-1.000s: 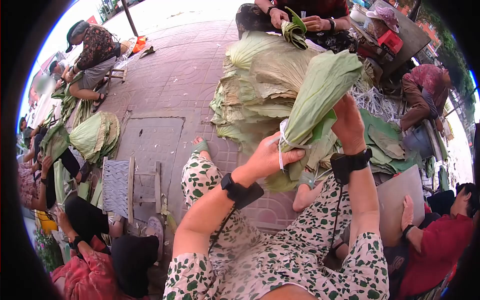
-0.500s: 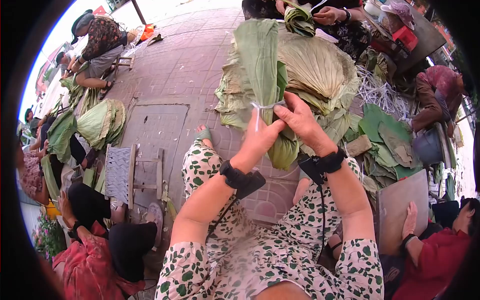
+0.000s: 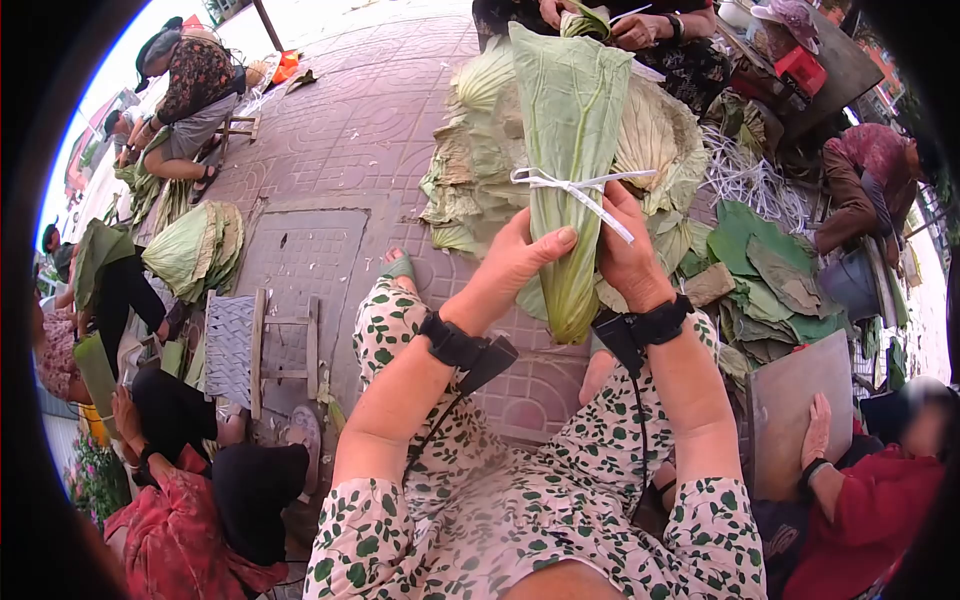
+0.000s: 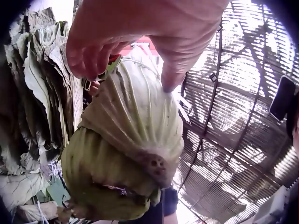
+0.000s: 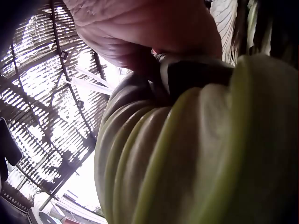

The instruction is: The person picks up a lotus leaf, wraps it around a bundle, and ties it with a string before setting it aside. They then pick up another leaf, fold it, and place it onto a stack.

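A folded green lotus leaf bundle (image 3: 572, 110) stands out in front of me, its wide end away from me and its ribbed, gathered end close by. Round its middle runs a white strip (image 3: 560, 184), knotted on top with loose ends sticking out. My left hand (image 3: 512, 265) grips the bundle from the left below the strip, thumb laid across the top. From the right, my right hand (image 3: 630, 258) holds it, fingers partly hidden behind. The left wrist view shows the rounded, ribbed leaf base (image 4: 135, 116) below the hand; ribs (image 5: 159, 149) fill the right wrist view.
Behind the bundle lies a large stack of dried leaves (image 3: 480, 170). Green leaves (image 3: 750, 245) and white strips (image 3: 755, 185) lie to the right, near a bucket (image 3: 852, 285). A woven stool (image 3: 232, 350) stands at left. Several people sit around, one directly opposite (image 3: 690, 60).
The bundle has swung from leaning right to nearly straight ahead. My right hand moved from behind the leaves to the tie, then down to the bundle's right side. The left hand keeps its hold.
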A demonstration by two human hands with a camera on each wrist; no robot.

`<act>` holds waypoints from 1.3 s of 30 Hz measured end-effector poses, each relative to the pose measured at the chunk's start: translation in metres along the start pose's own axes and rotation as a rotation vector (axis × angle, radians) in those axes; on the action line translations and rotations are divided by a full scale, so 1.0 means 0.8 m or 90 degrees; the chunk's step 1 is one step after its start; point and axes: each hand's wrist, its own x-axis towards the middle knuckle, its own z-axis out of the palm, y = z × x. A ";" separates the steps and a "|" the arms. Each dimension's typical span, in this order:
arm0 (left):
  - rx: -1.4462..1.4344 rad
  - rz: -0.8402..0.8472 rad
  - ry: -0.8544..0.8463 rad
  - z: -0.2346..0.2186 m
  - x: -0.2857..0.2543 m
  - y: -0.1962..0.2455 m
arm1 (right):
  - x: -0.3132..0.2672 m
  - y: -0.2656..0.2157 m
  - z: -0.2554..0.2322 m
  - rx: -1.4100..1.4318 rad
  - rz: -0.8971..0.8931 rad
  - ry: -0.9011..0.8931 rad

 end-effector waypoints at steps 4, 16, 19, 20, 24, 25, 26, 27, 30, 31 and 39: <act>-0.088 -0.008 -0.037 0.006 -0.001 -0.003 | 0.002 0.008 0.003 -0.036 -0.012 0.012; -0.152 -0.005 0.092 0.011 -0.001 0.005 | 0.006 0.002 0.009 -0.178 -0.051 0.008; -0.166 0.042 0.110 0.012 0.001 0.001 | 0.009 -0.003 0.010 -0.209 -0.062 0.019; -0.154 0.056 0.134 0.012 0.002 0.001 | 0.011 -0.004 0.010 -0.233 -0.074 0.034; -0.134 0.075 0.222 0.003 0.010 -0.002 | 0.013 -0.003 0.004 -0.282 -0.077 0.068; -0.134 0.075 0.222 0.000 0.011 -0.002 | 0.009 -0.011 0.010 -0.266 -0.065 0.071; -0.145 0.070 0.228 -0.004 0.012 -0.001 | 0.007 -0.016 0.014 -0.250 -0.052 0.073; -0.157 0.065 0.235 -0.005 0.013 -0.001 | 0.007 -0.015 0.012 -0.250 -0.051 0.073; -0.165 0.063 0.240 -0.004 0.013 -0.002 | 0.008 -0.016 0.009 -0.248 -0.041 0.081; -0.163 0.061 0.237 -0.002 0.013 -0.003 | 0.007 -0.019 0.010 -0.236 -0.037 0.080; -0.059 0.085 0.184 0.007 0.010 -0.009 | 0.008 -0.024 0.003 -0.235 -0.060 0.096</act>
